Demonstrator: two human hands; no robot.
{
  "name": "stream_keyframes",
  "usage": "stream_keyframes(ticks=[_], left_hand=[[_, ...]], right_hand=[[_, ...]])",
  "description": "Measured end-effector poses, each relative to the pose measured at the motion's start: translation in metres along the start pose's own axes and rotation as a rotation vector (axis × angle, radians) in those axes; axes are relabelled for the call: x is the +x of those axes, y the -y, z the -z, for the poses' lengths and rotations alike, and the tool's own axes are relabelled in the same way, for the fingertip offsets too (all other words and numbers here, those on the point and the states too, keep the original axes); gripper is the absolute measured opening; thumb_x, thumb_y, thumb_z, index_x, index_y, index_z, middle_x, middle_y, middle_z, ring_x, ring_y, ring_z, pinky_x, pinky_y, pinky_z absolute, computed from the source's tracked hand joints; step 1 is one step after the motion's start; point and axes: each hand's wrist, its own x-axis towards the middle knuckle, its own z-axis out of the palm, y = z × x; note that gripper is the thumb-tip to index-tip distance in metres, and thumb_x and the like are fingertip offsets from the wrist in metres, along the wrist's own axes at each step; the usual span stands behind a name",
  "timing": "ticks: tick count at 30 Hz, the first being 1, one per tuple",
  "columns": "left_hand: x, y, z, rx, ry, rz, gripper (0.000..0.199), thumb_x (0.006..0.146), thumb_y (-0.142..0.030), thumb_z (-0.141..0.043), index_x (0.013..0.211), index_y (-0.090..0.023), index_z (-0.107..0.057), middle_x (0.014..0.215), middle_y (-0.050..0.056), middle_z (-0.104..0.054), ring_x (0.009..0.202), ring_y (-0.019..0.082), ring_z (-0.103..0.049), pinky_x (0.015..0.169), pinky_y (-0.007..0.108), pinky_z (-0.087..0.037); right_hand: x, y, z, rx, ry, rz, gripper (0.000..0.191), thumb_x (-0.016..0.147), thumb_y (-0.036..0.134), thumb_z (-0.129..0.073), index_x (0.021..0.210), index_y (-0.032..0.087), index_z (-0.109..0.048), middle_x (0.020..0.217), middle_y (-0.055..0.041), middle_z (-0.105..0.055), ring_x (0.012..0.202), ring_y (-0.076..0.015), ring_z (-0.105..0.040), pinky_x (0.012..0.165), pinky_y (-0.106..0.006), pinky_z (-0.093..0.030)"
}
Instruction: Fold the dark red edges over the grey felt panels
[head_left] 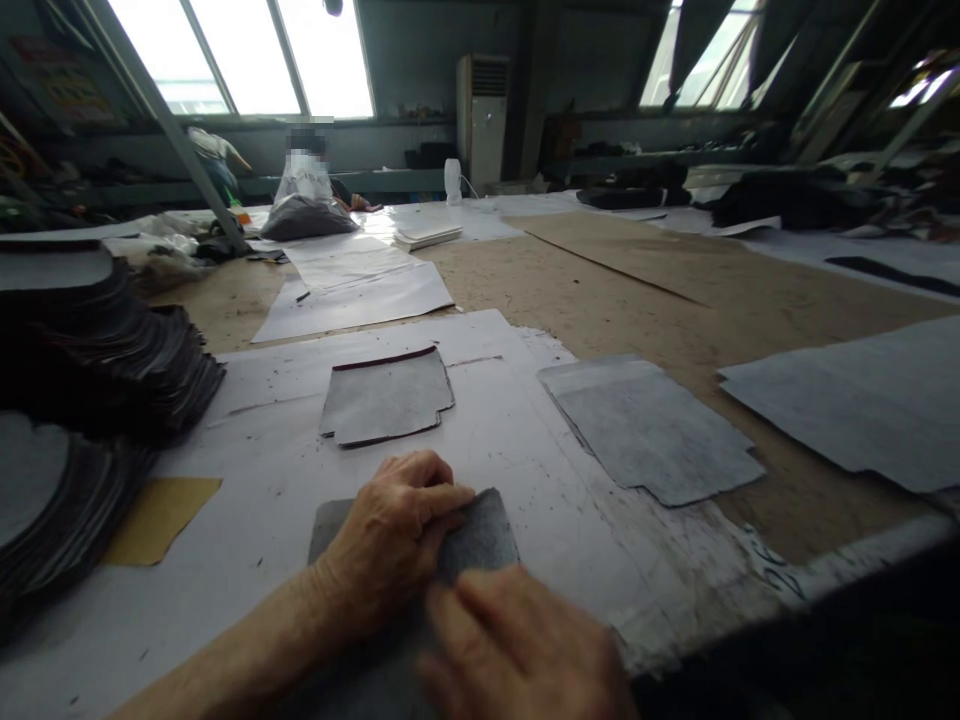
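Note:
A dark grey fabric piece [486,535] lies flat on white paper in front of me, partly covered by both hands. My left hand [405,520] bears down on it with the fingers pressed together near its far edge. Close by on the near side, my right hand [525,645] is smeared by motion over the same piece, and its fingertips cannot be made out. Beyond the hands rests a small stack of light grey cut pieces [394,400] with a dark red strip along its far edge. To the right lies another grey cut piece [652,430] with notched corners.
Tall stacks of dark cut pieces [112,350] stand at the left, beside a yellow-brown scrap [161,520]. A larger grey sheet [862,400] lies at the right, near the table's edge [832,570]. A person [304,185] is across the table.

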Motion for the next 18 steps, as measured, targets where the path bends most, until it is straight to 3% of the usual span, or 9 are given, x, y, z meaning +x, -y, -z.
stream_keyframes(ticks=[1, 4, 7, 18], left_hand=[[-0.001, 0.0, -0.001, 0.038, -0.029, -0.061, 0.022, 0.084, -0.012, -0.051, 0.089, -0.023, -0.07, 0.082, 0.002, -0.059, 0.076, 0.014, -0.053, 0.072, 0.033, -0.043], [-0.003, 0.002, -0.002, 0.085, -0.064, -0.185, 0.026, 0.085, -0.008, -0.047, 0.093, -0.021, -0.068, 0.08, 0.002, -0.057, 0.073, 0.014, -0.05, 0.069, 0.032, -0.043], [-0.004, 0.005, -0.002, 0.086, -0.062, -0.258, 0.031, 0.083, -0.002, -0.045, 0.098, -0.019, -0.065, 0.08, 0.002, -0.055, 0.074, 0.014, -0.047, 0.067, 0.031, -0.041], [-0.005, 0.011, -0.005, 0.136, 0.006, -0.315, 0.035, 0.087, -0.004, -0.04, 0.115, -0.019, -0.054, 0.084, 0.002, -0.054, 0.074, 0.015, -0.043, 0.07, 0.035, -0.037]], right_hand=[[0.005, -0.015, 0.014, -0.037, 0.184, 0.017, 0.019, 0.089, 0.01, -0.045, 0.093, 0.008, -0.064, 0.079, -0.0062, -0.056, 0.067, -0.0168, -0.051, 0.055, -0.029, -0.042], [0.012, -0.049, 0.044, -0.24, 0.346, 0.03, 0.026, 0.087, 0.005, -0.044, 0.105, 0.006, -0.063, 0.085, -0.0068, -0.056, 0.075, -0.0175, -0.05, 0.062, -0.03, -0.044], [0.009, -0.061, 0.05, -0.339, 0.39, 0.043, 0.033, 0.089, 0.005, -0.037, 0.108, 0.009, -0.064, 0.082, -0.0065, -0.054, 0.073, -0.0178, -0.048, 0.06, -0.031, -0.041], [0.009, -0.06, 0.046, -0.3, 0.506, 0.018, 0.037, 0.086, 0.007, -0.035, 0.112, 0.009, -0.062, 0.085, -0.0087, -0.052, 0.076, -0.0212, -0.048, 0.061, -0.034, -0.046]])
